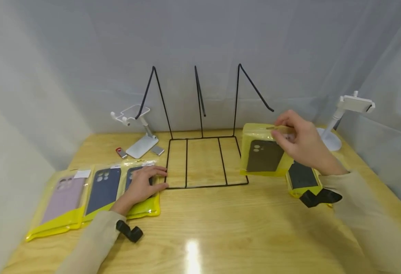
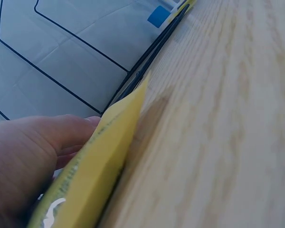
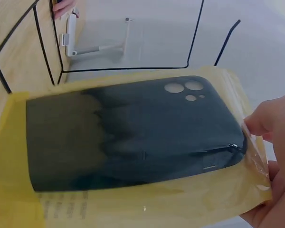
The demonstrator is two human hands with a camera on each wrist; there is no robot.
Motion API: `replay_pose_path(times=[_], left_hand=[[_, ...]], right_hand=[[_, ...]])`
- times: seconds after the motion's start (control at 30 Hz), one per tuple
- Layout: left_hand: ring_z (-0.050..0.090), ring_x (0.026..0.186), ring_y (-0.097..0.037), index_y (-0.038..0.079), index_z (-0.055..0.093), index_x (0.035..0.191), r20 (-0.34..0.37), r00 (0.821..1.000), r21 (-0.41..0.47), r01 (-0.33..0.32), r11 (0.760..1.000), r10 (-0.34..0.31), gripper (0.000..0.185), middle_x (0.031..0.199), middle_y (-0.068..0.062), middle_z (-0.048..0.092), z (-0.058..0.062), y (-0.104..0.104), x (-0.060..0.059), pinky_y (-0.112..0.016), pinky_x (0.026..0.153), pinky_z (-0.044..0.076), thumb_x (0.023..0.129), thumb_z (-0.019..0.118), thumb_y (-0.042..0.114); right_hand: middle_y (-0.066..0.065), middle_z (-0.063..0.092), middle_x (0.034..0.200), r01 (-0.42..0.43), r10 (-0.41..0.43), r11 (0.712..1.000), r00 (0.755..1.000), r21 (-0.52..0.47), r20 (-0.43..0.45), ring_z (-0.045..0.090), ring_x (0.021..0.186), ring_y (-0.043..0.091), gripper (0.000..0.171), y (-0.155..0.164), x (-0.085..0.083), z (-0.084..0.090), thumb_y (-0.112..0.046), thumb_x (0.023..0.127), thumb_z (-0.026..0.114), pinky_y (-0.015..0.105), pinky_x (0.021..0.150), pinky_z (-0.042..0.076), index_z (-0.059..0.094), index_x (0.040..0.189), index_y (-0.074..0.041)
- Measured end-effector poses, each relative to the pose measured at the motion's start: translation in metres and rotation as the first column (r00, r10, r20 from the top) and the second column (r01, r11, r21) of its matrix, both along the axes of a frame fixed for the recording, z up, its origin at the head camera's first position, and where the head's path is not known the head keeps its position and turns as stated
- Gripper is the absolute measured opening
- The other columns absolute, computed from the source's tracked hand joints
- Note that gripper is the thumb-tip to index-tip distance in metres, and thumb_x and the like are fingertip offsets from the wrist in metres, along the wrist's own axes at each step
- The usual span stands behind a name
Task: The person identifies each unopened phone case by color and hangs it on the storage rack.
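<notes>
Wooden table under everything. Black wire rack mid-table, base flat, bent uprights along the far side; hours count from its centre, twelve away from the person. White stands: one near ten, one near three.

Held packet, yellow and clear, dark phone case inside, at three by the rack's edge, roughly upright; contact with wire or wood, cannot tell. Right hand pinches its top edge, thumb and fingers closed to the film.

Lilac packet, navy packet, third packet in a row, eight to nine. Dark packet just past three. Left hand rests over the third packet, fingers loosely extended, no grip seen; tips at the wire, touch uncertain.

Smallest: red-and-silver USB stick, grey block, nine to ten.

Risks, as judged: slick film and an edge-only pinch could let the packet swing or drop; the upright tip at two could snag it; left-hand pressure could nudge the rack.

Left wrist view alone shows a yellow corner lifted off the wood, plus an unidentified blue patch. Right wrist view adds the case corner the head view loses behind fingers.
</notes>
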State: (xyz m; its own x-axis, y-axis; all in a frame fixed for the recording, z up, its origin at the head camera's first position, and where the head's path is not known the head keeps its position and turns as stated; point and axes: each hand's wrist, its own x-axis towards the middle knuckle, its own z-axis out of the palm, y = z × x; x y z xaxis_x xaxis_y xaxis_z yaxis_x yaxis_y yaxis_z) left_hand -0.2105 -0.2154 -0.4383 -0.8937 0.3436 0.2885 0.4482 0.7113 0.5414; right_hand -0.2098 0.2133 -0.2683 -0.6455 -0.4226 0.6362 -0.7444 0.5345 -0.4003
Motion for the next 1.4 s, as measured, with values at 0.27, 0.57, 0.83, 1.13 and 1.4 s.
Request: replay_pose_path(times=[0.27,0.57,0.83,1.13,1.4], left_hand=[[0.052,0.121,-0.038,0.006,0.066,0.118,-0.011,0.999,-0.013,-0.037,0.999,0.037,0.042,0.124,-0.014,0.064,-0.003,0.001,-0.001,-0.058,0.097,0.025,0.081,0.078,0.023],[0.052,0.12,-0.036,0.008,0.067,0.116,0.007,0.999,-0.005,-0.039,0.999,0.039,0.041,0.124,-0.012,0.064,-0.004,0.005,-0.003,-0.056,0.097,0.025,0.081,0.078,0.024],[0.05,0.123,-0.037,0.006,0.067,0.114,0.046,0.999,-0.019,-0.024,1.0,0.025,0.037,0.128,-0.014,0.062,-0.004,0.008,0.004,-0.057,0.1,0.023,0.083,0.076,0.024],[0.049,0.124,-0.038,0.005,0.068,0.112,0.031,0.999,-0.03,-0.01,0.999,0.011,0.035,0.128,-0.014,0.061,-0.003,0.007,0.004,-0.058,0.1,0.023,0.083,0.075,0.024],[0.048,0.124,-0.038,0.006,0.068,0.111,0.031,0.999,-0.03,-0.016,0.999,0.017,0.034,0.128,-0.013,0.061,-0.003,0.006,0.005,-0.058,0.1,0.023,0.083,0.075,0.024]], right_hand=[[0.011,0.064,0.079,-0.029,0.038,0.998,0.979,0.047,-0.203,0.055,0.078,-0.017,0.022,-0.002,0.006,0.024,0.0,0.087,0.063,0.008,0.055,0.045,0.049,0.102,0.008],[0.013,0.059,0.084,0.033,-0.001,0.995,0.948,0.098,-0.317,0.061,0.094,-0.008,0.049,-0.004,0.017,0.04,-0.041,0.098,0.045,0.007,0.058,0.045,0.051,0.101,0.007],[0.017,0.065,0.088,0.084,-0.031,0.984,0.948,0.155,-0.316,0.072,0.074,0.029,0.02,-0.005,0.008,0.038,-0.003,0.086,0.064,0.015,0.053,0.046,0.055,0.103,0.003],[0.017,0.061,0.084,0.082,-0.046,0.988,0.965,0.13,-0.257,0.07,0.071,0.028,0.019,-0.005,0.001,0.04,0.004,0.086,0.058,0.003,0.061,0.04,0.051,0.103,0.005],[0.013,0.061,0.083,0.056,-0.035,0.991,0.985,0.12,-0.168,0.043,0.058,-0.001,0.008,-0.002,0.003,0.046,0.008,0.089,0.054,0.01,0.058,0.035,0.054,0.097,0.007]])
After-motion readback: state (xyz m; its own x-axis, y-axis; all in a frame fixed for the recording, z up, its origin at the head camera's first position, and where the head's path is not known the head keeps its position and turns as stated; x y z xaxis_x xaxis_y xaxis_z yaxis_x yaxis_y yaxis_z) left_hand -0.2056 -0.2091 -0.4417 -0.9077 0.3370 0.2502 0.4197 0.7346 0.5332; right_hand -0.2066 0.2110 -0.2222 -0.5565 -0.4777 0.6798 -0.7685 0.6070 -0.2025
